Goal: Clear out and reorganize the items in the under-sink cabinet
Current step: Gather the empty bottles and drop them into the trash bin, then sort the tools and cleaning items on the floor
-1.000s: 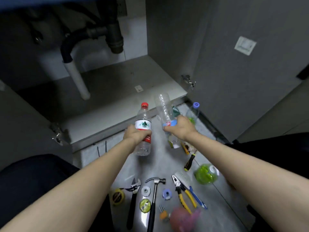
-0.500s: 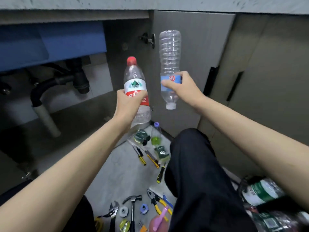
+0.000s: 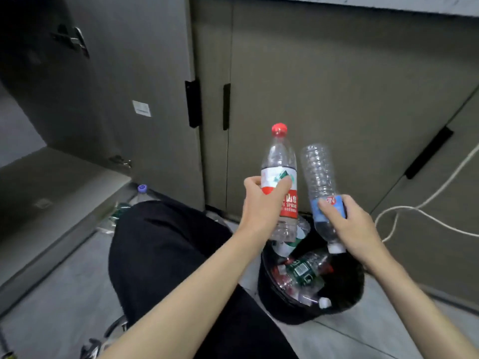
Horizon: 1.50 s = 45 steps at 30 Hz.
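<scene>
Two empty water bottles held right over the black trash bin

Left hand (image 3: 261, 203) has its fingers wrapped round the red-capped bottle (image 3: 281, 177), cap up; right hand (image 3: 350, 226) grips the blue-label bottle (image 3: 321, 182) upside down, white cap pointing into the bin (image 3: 342, 294); bin's already got a pile of plastic bottles in it and sits against the closed cabinet doors (image 3: 337, 99); purple-capped bottle (image 3: 142, 190) on the floor by the open under-sink cabinet (image 3: 51, 182), left of a dark-trousered knee (image 3: 168, 242).
</scene>
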### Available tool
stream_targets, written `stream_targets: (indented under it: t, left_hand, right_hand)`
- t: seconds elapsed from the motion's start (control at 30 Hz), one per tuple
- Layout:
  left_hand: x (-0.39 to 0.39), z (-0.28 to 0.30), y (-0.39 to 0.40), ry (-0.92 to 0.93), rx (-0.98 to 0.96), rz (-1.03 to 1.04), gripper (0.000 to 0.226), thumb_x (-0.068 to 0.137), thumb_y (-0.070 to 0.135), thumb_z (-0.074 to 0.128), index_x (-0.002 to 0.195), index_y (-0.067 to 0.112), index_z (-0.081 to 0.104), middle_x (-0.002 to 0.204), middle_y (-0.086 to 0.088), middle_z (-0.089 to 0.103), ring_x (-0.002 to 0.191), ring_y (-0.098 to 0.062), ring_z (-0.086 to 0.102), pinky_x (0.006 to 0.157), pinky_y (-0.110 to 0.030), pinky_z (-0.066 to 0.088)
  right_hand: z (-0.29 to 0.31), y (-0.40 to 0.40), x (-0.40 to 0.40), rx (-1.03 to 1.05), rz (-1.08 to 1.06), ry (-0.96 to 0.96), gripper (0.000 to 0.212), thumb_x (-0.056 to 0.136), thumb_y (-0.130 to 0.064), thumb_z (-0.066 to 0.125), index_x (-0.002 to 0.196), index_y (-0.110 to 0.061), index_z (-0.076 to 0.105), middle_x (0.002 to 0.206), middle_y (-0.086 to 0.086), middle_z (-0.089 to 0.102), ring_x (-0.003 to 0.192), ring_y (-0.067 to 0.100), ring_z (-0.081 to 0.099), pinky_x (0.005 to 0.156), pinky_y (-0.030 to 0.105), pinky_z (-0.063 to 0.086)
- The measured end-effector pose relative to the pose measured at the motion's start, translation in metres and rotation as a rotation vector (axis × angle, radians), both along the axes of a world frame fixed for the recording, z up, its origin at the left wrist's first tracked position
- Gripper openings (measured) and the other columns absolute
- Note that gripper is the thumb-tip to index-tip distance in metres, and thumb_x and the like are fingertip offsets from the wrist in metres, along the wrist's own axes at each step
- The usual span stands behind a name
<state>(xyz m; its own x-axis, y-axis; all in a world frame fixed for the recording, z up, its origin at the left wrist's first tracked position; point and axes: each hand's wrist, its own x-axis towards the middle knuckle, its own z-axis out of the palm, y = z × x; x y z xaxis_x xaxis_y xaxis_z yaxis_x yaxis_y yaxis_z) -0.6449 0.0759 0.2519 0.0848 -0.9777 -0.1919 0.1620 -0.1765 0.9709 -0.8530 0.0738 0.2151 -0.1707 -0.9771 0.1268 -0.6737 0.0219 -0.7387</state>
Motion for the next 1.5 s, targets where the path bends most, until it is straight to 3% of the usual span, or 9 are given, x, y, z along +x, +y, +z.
stream_targets:
  t: [0.1, 0.23, 0.37, 0.47, 0.53, 0.7, 0.9, 1.1, 1.5]
  left_hand:
    - [-0.031, -0.033, -0.007, -0.034, 0.063, -0.039, 0.052, 0.075, 0.034, 0.08, 0.111, 0.029, 0.042, 0.102, 0.003, 0.065, 0.073, -0.004, 0.071, 0.06, -0.026, 0.057]
    - [-0.051, -0.074, -0.016, -0.287, 0.104, -0.171, 0.078, 0.07, 0.016, 0.083, 0.129, 0.03, 0.035, 0.116, 0.002, 0.058, 0.106, -0.018, 0.064, 0.095, -0.041, 0.054]
    - [-0.063, -0.102, -0.029, -0.658, 0.152, -0.317, 0.079, 0.073, 0.02, 0.08, 0.139, 0.025, 0.036, 0.132, -0.001, 0.046, 0.118, -0.022, 0.054, 0.102, -0.036, 0.046]
    - [-0.064, -0.113, -0.038, -0.701, 0.195, -0.343, 0.077, 0.078, 0.026, 0.076, 0.144, 0.02, 0.036, 0.136, -0.003, 0.041, 0.123, -0.022, 0.049, 0.101, -0.031, 0.042]
    - [-0.059, -0.112, -0.045, -0.716, 0.153, -0.295, 0.058, 0.082, 0.025, 0.072, 0.134, 0.019, 0.049, 0.129, -0.002, 0.051, 0.116, -0.02, 0.054, 0.098, -0.029, 0.044]
    - [-0.018, -0.073, -0.063, -0.816, 0.052, -0.221, 0.007, 0.078, 0.036, 0.062, 0.082, 0.031, 0.066, 0.083, 0.015, 0.069, 0.096, -0.016, 0.067, 0.088, -0.028, 0.051]
    - [0.094, 0.01, -0.087, -0.986, -0.024, -0.047, 0.022, 0.079, 0.04, 0.052, 0.078, 0.026, 0.069, 0.084, 0.001, 0.074, 0.091, -0.025, 0.068, 0.088, -0.037, 0.055]
    - [0.254, 0.055, -0.086, -1.25, 0.163, 0.09, 0.033, 0.08, 0.041, 0.048, 0.085, 0.018, 0.071, 0.085, -0.007, 0.073, 0.084, -0.031, 0.067, 0.084, -0.039, 0.056]
    - [0.457, -0.12, 0.044, -1.121, 0.731, 0.118, 0.026, 0.093, 0.031, 0.056, 0.082, 0.01, 0.066, 0.083, -0.014, 0.065, 0.081, -0.031, 0.065, 0.068, -0.031, 0.046]
  right_hand:
    - [-0.034, 0.019, -0.036, 0.122, -0.077, 0.005, 0.043, 0.08, -0.066, 0.062, 0.106, -0.033, 0.056, 0.098, -0.014, 0.069, 0.091, 0.015, 0.065, 0.08, 0.039, 0.05]
    - [-0.061, 0.033, -0.054, 0.231, -0.128, -0.037, 0.061, 0.072, -0.063, 0.071, 0.121, -0.034, 0.048, 0.109, -0.016, 0.065, 0.101, 0.015, 0.064, 0.09, 0.041, 0.051]
    - [-0.082, 0.036, -0.058, 0.303, -0.116, -0.099, 0.071, 0.069, -0.066, 0.073, 0.126, -0.033, 0.047, 0.111, -0.015, 0.068, 0.1, 0.009, 0.065, 0.091, 0.039, 0.053]
    - [-0.085, 0.03, -0.057, 0.134, -0.207, -0.123, 0.083, 0.073, -0.064, 0.071, 0.141, -0.027, 0.042, 0.126, -0.017, 0.059, 0.112, 0.003, 0.058, 0.095, 0.033, 0.049]
    - [-0.078, 0.023, -0.055, 0.012, -0.236, -0.17, 0.077, 0.075, -0.063, 0.064, 0.141, -0.028, 0.044, 0.128, -0.017, 0.056, 0.117, 0.002, 0.054, 0.096, 0.032, 0.047]
    - [-0.05, -0.009, -0.025, -0.148, -0.117, -0.181, 0.027, 0.09, -0.017, 0.064, 0.11, -0.034, 0.065, 0.11, -0.017, 0.065, 0.103, 0.003, 0.062, 0.09, 0.024, 0.052]
    - [-0.003, -0.082, 0.092, -0.041, 0.255, -0.039, 0.011, 0.083, -0.025, 0.065, 0.089, -0.031, 0.073, 0.076, -0.014, 0.071, 0.076, 0.004, 0.063, 0.075, 0.028, 0.051]
    - [0.034, -0.138, 0.269, 0.087, 0.623, 0.2, 0.014, 0.083, -0.031, 0.055, 0.085, -0.033, 0.069, 0.091, -0.012, 0.072, 0.092, 0.019, 0.066, 0.081, 0.034, 0.053]
    - [-0.008, -0.147, 0.522, 0.231, 1.121, 0.843, 0.032, 0.079, -0.042, 0.052, 0.088, -0.015, 0.065, 0.079, 0.003, 0.065, 0.067, 0.022, 0.064, 0.053, 0.025, 0.039]
